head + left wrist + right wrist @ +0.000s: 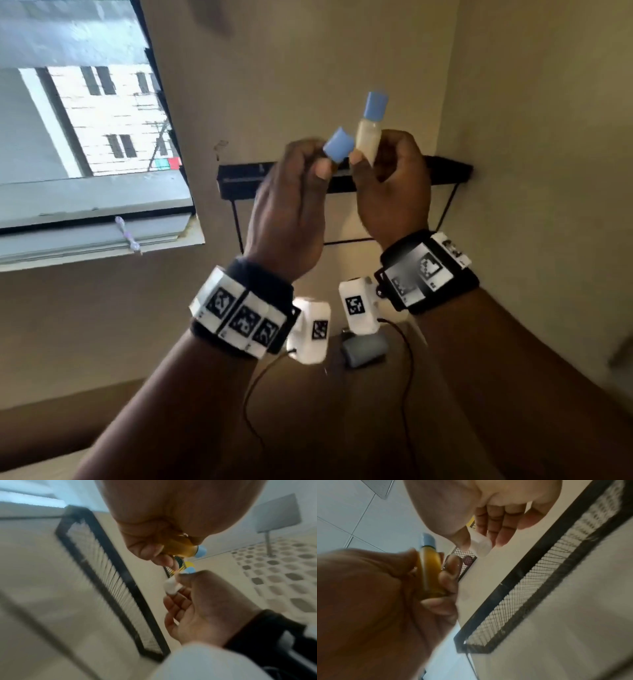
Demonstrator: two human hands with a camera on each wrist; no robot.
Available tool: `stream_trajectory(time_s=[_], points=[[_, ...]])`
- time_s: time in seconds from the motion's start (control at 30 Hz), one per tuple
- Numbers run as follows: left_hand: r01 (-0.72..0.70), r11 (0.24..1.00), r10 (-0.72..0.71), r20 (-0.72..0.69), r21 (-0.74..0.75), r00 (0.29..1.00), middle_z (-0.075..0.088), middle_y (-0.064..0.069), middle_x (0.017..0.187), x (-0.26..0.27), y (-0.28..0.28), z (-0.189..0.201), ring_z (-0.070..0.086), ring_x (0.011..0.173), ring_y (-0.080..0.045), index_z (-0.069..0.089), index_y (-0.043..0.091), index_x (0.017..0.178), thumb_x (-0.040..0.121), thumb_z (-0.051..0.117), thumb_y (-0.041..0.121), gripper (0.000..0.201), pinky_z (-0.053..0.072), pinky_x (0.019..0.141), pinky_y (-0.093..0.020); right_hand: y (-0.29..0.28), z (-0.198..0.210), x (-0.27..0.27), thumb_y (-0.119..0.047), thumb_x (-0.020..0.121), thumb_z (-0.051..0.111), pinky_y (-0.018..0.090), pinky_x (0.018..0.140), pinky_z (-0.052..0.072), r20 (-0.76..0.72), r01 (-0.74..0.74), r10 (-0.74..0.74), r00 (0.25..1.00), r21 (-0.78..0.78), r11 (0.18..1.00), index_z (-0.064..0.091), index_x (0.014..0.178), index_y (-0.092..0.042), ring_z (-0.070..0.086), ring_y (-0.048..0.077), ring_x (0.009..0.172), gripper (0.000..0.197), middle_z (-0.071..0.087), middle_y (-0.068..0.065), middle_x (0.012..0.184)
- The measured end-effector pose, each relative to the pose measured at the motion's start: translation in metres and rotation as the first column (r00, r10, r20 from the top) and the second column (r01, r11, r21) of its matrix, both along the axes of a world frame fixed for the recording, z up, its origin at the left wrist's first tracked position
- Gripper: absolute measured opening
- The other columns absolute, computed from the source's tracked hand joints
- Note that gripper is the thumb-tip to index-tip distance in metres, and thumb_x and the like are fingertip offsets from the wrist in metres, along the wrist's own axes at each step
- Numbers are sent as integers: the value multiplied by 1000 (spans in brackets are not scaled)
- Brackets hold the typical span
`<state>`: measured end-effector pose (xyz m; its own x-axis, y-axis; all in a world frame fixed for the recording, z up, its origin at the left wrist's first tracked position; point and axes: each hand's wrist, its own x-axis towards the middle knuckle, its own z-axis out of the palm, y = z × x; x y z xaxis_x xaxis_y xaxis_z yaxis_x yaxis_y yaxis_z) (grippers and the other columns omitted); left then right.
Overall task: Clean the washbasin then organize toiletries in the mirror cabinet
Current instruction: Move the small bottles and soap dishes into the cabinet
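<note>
Nearest to me, my two wrists carry black bands with white marker tiles, cables trailing down from them. Just beyond, my left hand [291, 205] is raised in front of the wall, thumb and fingertips pinching a small bottle with a blue cap [338, 144]; it is tilted, cap toward the upper right, and only its cap end shows above my fingers. Close beside it, my right hand [390, 185] has its fingers curled round a second small bottle [369, 137], held nearly upright with its blue cap on top. In the head view that bottle's contents look pale; in the right wrist view they look amber [429, 572]. The two bottles sit near each other but I cannot tell whether they touch.

Behind both hands, a black wire-mesh shelf [239, 180] is fixed to the beige wall, running from near the window to the corner. In the right wrist view another mesh basket [464, 555] shows farther along, something purple inside, too blurred to name.

Farthest left, a window [85, 120] looks out on a pale building.
</note>
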<state>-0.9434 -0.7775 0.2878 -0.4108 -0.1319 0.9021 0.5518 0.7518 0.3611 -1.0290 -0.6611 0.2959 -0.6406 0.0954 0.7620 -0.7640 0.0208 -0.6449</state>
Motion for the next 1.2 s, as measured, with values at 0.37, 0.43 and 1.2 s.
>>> stream_trajectory(time_s=[0.37, 0.43, 1.2], points=[[621, 215, -968, 79, 754, 238, 63, -3, 86, 45, 38, -145, 56, 65, -13, 47, 27, 141, 103, 47, 26, 39, 45, 50, -22, 71, -141, 122, -31, 91, 65, 55, 82, 58, 263, -109, 70, 962, 134, 985, 23, 150, -49, 70, 31, 87, 74, 70, 10, 96], [637, 240, -968, 131, 732, 214, 59, -6, 86, 61, 45, -158, 51, 63, -15, 49, 24, 140, 100, 46, 27, 40, 42, 48, -22, 82, -150, 151, -36, 88, 66, 56, 88, 56, 297, -69, 22, 955, 148, 987, 25, 148, -54, 70, 29, 95, 74, 71, 8, 102], [496, 133, -981, 185, 858, -57, 59, -9, 72, 241, 211, -179, 54, 56, -21, 55, -1, 120, 99, 58, 43, 49, 44, 50, -26, 219, -173, 381, -18, 84, 71, 49, 82, 59, 387, 334, -328, 862, 53, 941, 46, 139, -43, 68, 28, 85, 66, 69, 11, 99]])
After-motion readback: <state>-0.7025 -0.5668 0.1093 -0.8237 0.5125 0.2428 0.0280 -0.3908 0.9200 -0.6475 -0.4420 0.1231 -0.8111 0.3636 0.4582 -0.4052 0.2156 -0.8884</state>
